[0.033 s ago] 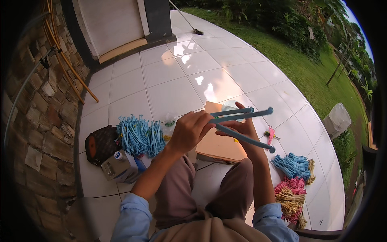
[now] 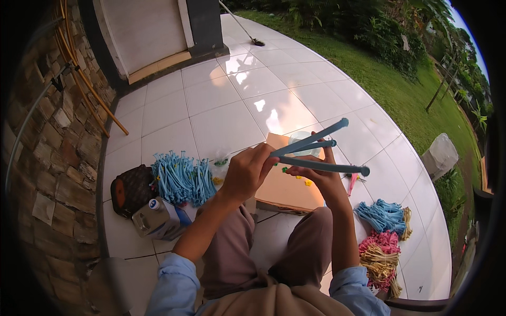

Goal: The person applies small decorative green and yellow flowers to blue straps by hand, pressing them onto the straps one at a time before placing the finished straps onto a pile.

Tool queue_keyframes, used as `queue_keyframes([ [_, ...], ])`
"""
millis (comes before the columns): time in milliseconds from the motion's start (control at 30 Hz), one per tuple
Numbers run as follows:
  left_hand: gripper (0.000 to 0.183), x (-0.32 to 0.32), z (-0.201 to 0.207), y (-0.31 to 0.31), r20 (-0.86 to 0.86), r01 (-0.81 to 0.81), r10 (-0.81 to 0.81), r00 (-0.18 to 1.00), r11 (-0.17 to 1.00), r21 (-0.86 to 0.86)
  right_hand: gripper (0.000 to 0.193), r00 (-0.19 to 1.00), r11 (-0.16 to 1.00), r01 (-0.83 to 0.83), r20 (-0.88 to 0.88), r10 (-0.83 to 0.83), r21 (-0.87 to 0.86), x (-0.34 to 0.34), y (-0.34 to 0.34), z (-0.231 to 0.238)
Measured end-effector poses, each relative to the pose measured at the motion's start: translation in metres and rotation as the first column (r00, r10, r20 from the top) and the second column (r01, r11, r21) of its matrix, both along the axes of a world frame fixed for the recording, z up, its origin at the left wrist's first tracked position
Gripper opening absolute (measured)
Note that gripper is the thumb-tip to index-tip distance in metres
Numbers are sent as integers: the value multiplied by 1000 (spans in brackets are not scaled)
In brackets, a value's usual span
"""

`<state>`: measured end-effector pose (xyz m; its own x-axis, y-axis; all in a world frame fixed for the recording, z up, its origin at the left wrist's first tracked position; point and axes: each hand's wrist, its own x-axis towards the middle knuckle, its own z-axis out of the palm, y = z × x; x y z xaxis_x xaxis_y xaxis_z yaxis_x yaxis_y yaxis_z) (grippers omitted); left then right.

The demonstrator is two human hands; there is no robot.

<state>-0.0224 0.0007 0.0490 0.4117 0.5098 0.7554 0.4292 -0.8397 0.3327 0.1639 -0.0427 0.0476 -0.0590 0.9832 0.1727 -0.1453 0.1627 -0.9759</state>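
My left hand is closed, pinching the near ends of several long, flat blue strips that look like uninflated modelling balloons. Their free ends, with small round rims, fan out to the right above my right hand. That hand is just right of the left one, its thumb and a finger together at a small green piece, with other fingers raised behind the balloons. A second speck of green shows at my left fingertips. Below both hands lies a brown cardboard sheet with small yellow pieces on it.
Left: a large blue balloon bundle, a dark patterned bag and a jerrycan. Right: blue, pink and gold bundles and a pink bunch. Behind the hands stands a clear round container; a stone wall borders the left.
The balloons' free ends have swung and spread differently, one now pointing higher. My right hand has moved slightly down, and the green piece and more yellow pieces have come into sight.
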Motion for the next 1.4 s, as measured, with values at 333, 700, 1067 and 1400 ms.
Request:
queue_keyframes([
  [333, 13, 14, -5, -64, 56, -122, 148, 987, 939, -322, 61, 978, 979, -68, 183, 104, -193, 20, -46, -7],
  [700, 13, 20, -75, -93, 92, -186, 277, 956, 820, -541, 27, 948, 941, 318, 46, -315, -116, 21, -65, -20],
  [1067, 2, 35, -89, -74, 485, 297, 231, 843, 553, -778, 71, 928, 925, 373, -42, -371, 68, 33, -22, -42],
  [1400, 22, 40, -93, -20, 522, 454, 105, 846, 370, -811, 69, 948, 964, 262, 199, -249, -41, 93, 22, -114],
])
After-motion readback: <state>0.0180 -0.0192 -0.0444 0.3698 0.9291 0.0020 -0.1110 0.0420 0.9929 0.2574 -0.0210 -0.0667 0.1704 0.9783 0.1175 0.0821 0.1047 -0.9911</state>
